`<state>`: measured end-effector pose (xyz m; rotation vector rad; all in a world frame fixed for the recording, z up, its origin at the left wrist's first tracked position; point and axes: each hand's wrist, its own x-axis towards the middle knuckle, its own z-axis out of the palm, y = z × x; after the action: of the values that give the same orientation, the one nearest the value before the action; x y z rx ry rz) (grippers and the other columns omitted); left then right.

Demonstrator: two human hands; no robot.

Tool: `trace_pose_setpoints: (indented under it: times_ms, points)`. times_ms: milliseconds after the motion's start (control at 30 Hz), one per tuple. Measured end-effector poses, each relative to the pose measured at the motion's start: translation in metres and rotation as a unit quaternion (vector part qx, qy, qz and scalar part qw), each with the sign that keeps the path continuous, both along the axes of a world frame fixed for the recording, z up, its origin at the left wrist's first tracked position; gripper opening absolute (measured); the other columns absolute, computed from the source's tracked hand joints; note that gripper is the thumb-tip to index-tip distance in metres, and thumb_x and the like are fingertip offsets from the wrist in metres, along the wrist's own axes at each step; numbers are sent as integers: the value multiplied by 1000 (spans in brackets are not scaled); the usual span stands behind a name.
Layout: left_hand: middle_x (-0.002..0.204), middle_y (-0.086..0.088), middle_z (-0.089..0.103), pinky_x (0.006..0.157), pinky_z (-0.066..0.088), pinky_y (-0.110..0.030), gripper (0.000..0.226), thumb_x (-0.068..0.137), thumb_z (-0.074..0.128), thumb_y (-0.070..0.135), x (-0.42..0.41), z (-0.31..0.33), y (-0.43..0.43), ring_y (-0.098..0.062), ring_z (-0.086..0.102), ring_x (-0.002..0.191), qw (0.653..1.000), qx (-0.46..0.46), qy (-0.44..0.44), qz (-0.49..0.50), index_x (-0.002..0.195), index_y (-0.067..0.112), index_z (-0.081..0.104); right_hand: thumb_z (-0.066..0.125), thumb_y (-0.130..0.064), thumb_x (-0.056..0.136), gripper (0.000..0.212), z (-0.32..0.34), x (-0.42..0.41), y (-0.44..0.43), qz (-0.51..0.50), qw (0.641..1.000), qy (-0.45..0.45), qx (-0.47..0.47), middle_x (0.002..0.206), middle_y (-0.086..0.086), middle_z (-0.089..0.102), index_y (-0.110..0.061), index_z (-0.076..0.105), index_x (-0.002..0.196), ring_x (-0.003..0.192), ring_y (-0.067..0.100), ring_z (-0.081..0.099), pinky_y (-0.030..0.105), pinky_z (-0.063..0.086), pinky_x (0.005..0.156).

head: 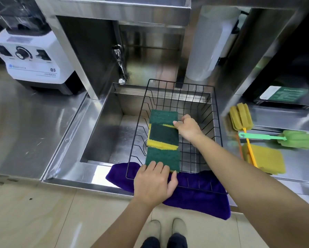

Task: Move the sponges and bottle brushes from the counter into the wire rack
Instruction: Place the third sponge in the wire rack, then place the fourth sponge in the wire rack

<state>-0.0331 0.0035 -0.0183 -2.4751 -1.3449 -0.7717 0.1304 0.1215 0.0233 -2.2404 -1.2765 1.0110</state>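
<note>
- My left hand point(154, 183) hid the nearest sponge's point(162, 157) front edge, fingers flat on it, gripping nothing.
- My right hand point(186, 127) pinched the middle sponge point(163, 136) inside the wire rack point(200, 97).
- Bottle brushes point(241, 117) lay on the desk's right side.

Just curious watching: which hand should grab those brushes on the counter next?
Probably the right hand: the bottle brushes lie on the counter on its side, while the left hand rests at the wire rack's near edge.

four sponges point(163, 135), two bottle brushes point(241, 117).
</note>
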Motion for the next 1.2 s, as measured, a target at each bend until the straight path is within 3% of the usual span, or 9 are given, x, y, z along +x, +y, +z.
trace_pose_setpoints:
  times_ms: [100,267,400,467,633,733,900,1100,1200]
  points:
    - [56,1,50,52,35,-31,38,89,45,34,-1,0,-1,-19,47,53,1000,-4,15,-6,58,14,55,50,-28,94,41,15,12,-9,15,999,2,43,130,14,53,-6,46,128,115,29,53,35,42,91]
    - [75,-4,57,74,37,-39,34,92,44,38,24,8,-10,-24,52,70,998,-27,39,-47,79,12,62,53,-20,92,29,38,45,-30,-12,991,-33,127,115,12,60,-7,56,117,102,25,57,36,46,92]
    - [71,-3,56,66,32,-37,40,90,41,47,67,16,-22,-24,51,66,991,-57,71,-97,76,15,59,52,-13,90,21,41,76,-54,-65,984,-60,154,109,17,65,-4,59,107,102,34,60,39,47,89]
    - [68,-3,58,63,37,-37,44,90,38,50,82,17,-27,-25,53,64,987,-73,82,-120,73,15,60,49,-8,88,21,41,96,-71,-85,980,-93,156,113,19,64,-3,60,105,108,35,58,39,45,91]
    - [66,-5,60,55,44,-34,48,90,38,48,93,12,-31,-25,58,59,983,-84,84,-142,70,13,62,48,4,80,33,36,143,-119,-155,966,-166,127,116,21,63,-3,65,107,109,38,57,42,46,94]
    - [67,-6,60,54,45,-35,48,91,38,46,93,8,-31,-26,57,60,984,-66,81,-148,70,11,63,56,-8,80,34,24,163,-142,-155,966,-201,56,123,15,61,-7,63,113,119,33,52,39,39,102]
    - [67,-7,59,53,45,-36,48,94,38,45,92,8,-32,-27,57,60,984,-58,83,-148,71,10,62,66,-45,77,69,10,178,-165,-131,969,-204,-46,151,8,33,-23,41,138,141,24,26,42,22,109]
    - [67,-8,60,52,45,-34,49,94,37,45,92,10,-34,-26,58,60,985,-52,79,-147,73,9,63,78,-45,66,101,15,189,-165,-134,978,-132,-94,151,10,32,-22,22,147,138,30,31,48,21,111]
    - [67,-8,60,51,44,-33,49,94,37,44,92,10,-34,-26,57,60,985,-45,78,-144,72,9,63,81,-49,60,99,12,190,-171,-151,973,-141,-105,142,15,35,-18,32,140,133,34,32,47,25,109]
